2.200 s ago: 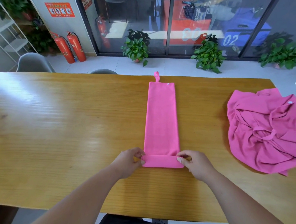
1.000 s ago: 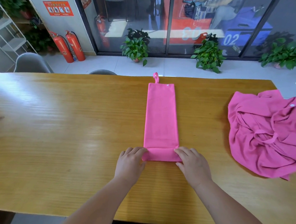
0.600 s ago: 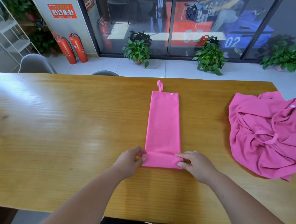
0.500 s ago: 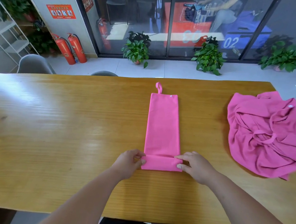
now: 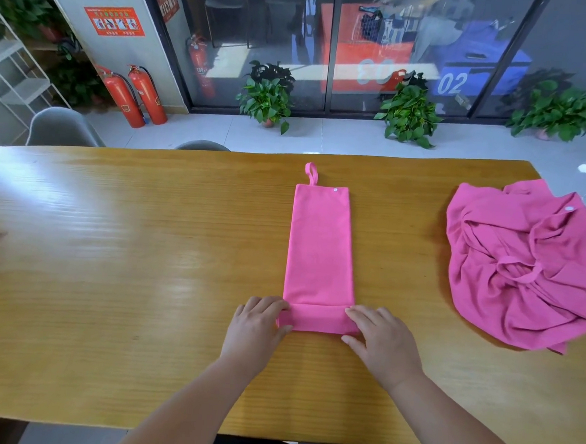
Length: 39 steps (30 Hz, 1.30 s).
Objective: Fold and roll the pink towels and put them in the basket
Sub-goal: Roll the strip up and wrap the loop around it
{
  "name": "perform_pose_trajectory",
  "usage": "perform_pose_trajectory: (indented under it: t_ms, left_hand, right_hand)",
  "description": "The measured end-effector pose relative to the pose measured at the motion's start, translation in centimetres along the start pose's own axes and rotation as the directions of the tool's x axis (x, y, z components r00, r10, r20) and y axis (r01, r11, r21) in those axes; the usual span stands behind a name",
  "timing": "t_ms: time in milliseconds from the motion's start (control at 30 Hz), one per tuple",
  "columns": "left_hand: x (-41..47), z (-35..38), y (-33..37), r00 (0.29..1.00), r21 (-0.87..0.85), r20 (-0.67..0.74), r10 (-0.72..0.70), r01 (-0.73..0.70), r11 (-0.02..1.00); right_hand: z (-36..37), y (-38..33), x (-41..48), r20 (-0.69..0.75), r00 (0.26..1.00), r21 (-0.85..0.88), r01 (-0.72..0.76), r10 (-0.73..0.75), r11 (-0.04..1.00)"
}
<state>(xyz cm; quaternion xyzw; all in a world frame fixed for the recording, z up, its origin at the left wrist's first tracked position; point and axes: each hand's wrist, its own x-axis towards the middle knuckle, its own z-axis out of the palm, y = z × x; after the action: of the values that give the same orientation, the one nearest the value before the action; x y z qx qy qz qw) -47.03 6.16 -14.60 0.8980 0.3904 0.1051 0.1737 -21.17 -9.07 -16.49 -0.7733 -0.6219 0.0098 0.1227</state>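
- Half a second ago both hands pinched the ends of the roll. Now the left hand point(image 5: 257, 326) and right hand point(image 5: 382, 340) lie flat on those ends, fingers straight and close together, pressing down.
- The roll point(image 5: 316, 317) sits at the near end of the one folded towel point(image 5: 320, 251), mid-table point(image 5: 110, 262). The strip runs toward 12 o'clock.
- One crumpled towel heap point(image 5: 522, 270) lies at 2 o'clock, well apart.
- Beyond the table stand three potted plants point(image 5: 268, 96), and at 10 o'clock two fire extinguishers point(image 5: 134, 97) side by side.
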Motion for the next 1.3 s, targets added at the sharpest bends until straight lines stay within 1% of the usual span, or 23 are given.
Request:
perform_pose_trajectory:
  t_ms: [100,200,300,400,467,500,533,600,633,700,733,800,867,933,1000,1067,1100,1167,1300]
  left_hand:
    - [0.8,-0.4,-0.2,0.993,-0.049,0.095,-0.071,0.076,0.996]
    - [1.8,-1.2,-0.1,0.981,-0.141,0.146,-0.126,0.147,0.979]
    - [2.2,-1.5,-0.4,0.959,-0.229,0.224,-0.171,0.223,0.948]
    - [2.5,-1.3,-1.3,0.935,-0.285,0.308,-0.176,0.267,0.921]
    - [3.0,-1.3,-1.4,0.919,-0.282,0.336,-0.205,0.306,0.91]
    - [3.2,-1.3,-1.2,0.921,-0.269,0.321,-0.222,0.314,0.91]
    - [3.5,-1.4,-1.0,0.934,-0.251,0.273,-0.232,0.302,0.92]
    - [3.8,-1.3,-0.6,0.969,-0.203,0.136,-0.206,0.23,0.952]
    - [3.9,-1.2,-0.4,0.982,-0.168,0.076,-0.171,0.182,0.969]
    - [3.7,-0.9,0.1,0.996,-0.081,-0.003,-0.088,0.088,0.993]
    - [3.4,-0.6,0.3,0.998,-0.044,-0.032,-0.054,0.053,0.998]
    - [2.5,0.1,0.4,0.995,-0.003,-0.095,-0.006,0.005,1.0]
    - [1.3,0.7,0.2,0.992,-0.009,-0.125,0.016,-0.017,1.0]
    - [0.5,0.9,-0.1,0.997,-0.016,-0.08,0.016,-0.017,1.0]
    - [0.4,0.7,-0.2,1.0,-0.02,-0.019,-0.013,0.013,1.0]
    - [1.1,0.3,-0.1,0.998,-0.078,0.035,-0.06,0.062,0.995]
    - [1.5,0.1,0.0,0.995,-0.119,0.063,-0.08,0.088,0.989]
    - [2.2,-0.1,0.0,0.984,-0.188,0.129,-0.12,0.143,0.972]
    - [2.6,-0.6,-0.7,0.957,-0.231,0.245,-0.154,0.212,0.95]
  right_hand:
    - [-0.7,-0.2,0.8,0.066,0.995,0.035,-0.082,0.08,0.996]
    - [-1.4,-0.2,1.8,0.155,0.977,0.162,-0.17,0.146,0.972]
    - [-1.8,0.7,2.0,0.286,0.943,0.285,-0.252,0.169,0.925]
    - [-2.3,1.2,2.1,0.358,0.921,0.306,-0.271,0.154,0.913]
    - [-2.6,1.1,2.3,0.373,0.91,0.302,-0.302,0.179,0.904]
    - [-2.7,1.1,2.5,0.346,0.917,0.293,-0.309,0.201,0.905]
    - [-2.7,0.9,2.6,0.295,0.929,0.281,-0.307,0.222,0.909]
    - [-2.6,0.2,2.8,0.15,0.961,0.268,-0.266,0.233,0.926]
    - [-2.3,-0.2,2.8,0.069,0.977,0.24,-0.214,0.204,0.947]
    - [-1.6,-0.7,2.4,-0.058,0.994,0.148,-0.081,0.09,0.986]
    - [-1.1,-0.8,2.0,-0.097,0.994,0.098,-0.032,0.042,0.995]
    - [-0.2,-0.5,1.0,-0.123,0.992,0.035,-0.004,0.008,0.999]
    - [0.0,-0.3,0.1,-0.09,0.996,0.027,-0.007,0.009,1.0]
    - [-0.2,-0.2,-0.2,-0.037,0.999,0.033,-0.017,0.018,0.999]
    - [-0.7,-0.3,0.3,0.03,0.995,0.123,-0.098,0.095,0.988]
    - [-1.5,-0.7,1.1,0.121,0.974,0.257,-0.218,0.193,0.941]
    - [-1.8,-0.7,1.5,0.162,0.962,0.301,-0.259,0.218,0.918]
    - [-2.1,-0.4,2.1,0.22,0.951,0.329,-0.283,0.219,0.901]
    - [-2.5,0.7,2.5,0.355,0.909,0.403,-0.361,0.22,0.841]
